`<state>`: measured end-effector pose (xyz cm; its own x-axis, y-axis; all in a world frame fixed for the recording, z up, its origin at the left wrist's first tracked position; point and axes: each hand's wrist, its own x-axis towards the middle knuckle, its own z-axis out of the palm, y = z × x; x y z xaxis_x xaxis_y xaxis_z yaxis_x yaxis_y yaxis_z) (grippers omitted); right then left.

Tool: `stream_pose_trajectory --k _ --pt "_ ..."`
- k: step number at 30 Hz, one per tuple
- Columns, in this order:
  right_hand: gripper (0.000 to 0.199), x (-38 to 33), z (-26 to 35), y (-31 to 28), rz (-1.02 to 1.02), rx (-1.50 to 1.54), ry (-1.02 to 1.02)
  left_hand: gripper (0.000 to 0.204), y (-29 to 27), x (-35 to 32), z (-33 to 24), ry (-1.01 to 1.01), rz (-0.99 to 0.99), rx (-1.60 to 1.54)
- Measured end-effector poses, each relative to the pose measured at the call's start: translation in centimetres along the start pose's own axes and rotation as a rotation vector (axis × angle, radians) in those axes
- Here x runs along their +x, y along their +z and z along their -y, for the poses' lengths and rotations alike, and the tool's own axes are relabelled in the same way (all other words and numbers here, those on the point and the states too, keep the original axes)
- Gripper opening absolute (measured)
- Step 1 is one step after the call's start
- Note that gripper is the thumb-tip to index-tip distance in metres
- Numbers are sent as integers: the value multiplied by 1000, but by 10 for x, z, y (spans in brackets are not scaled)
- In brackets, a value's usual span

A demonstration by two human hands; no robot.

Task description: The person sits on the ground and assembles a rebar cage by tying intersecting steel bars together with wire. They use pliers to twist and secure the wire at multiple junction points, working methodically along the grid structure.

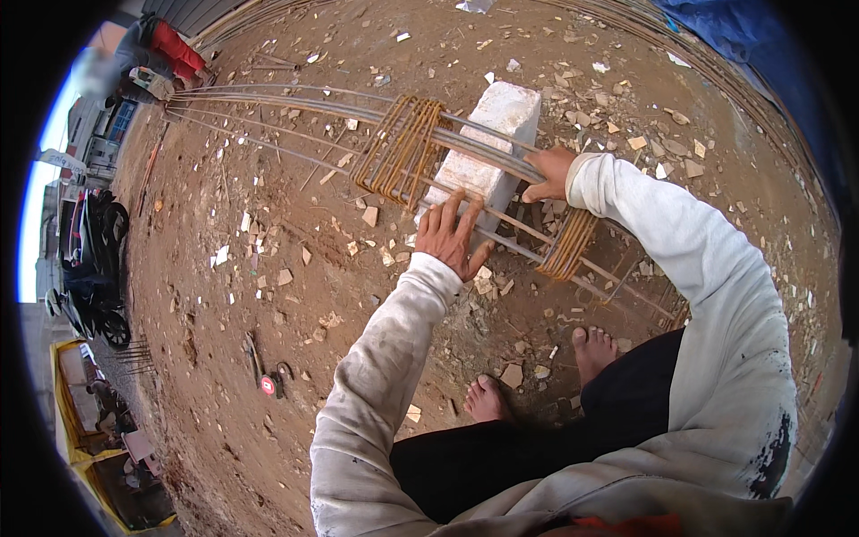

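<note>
Rebar cage [465,170] lay across a white block [497,134] on the dirt, long steel bars running through rusty stirrups [398,148]; it looked heavy, stiff and rough. My right hand [548,174] was wrapped shut on the top bars, and my left hand [450,234] rested flat, fingers spread, against the block's near end. Best grip, I figured, was on bare bar between stirrup bunches.

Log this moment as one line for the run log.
left hand: flat on white block | right hand: gripping rebar | rusty stirrups bunched on bars | dirt ground

Rusty metal rebar cage [403,148] rests on a rough, matt white block [488,143].
</note>
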<state>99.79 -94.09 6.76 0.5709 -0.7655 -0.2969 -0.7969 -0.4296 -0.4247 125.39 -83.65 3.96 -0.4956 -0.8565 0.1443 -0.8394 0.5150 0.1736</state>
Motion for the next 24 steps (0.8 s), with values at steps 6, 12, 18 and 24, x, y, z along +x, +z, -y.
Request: stream_pose_trajectory --k 6,12,18,24 --pt "49 -41 38 -6 -245 -156 22 28 -10 26 27 -37 -290 -381" --pt "83 -41 32 14 -378 -431 204 21 -16 44 42 153 -92 -113" --pt "87 -25 18 -5 -74 -1 318 22 -18 49 52 213 -20 63" --pt "80 -26 10 -4 -51 -14 278 27 -13 70 41 44 159 204"
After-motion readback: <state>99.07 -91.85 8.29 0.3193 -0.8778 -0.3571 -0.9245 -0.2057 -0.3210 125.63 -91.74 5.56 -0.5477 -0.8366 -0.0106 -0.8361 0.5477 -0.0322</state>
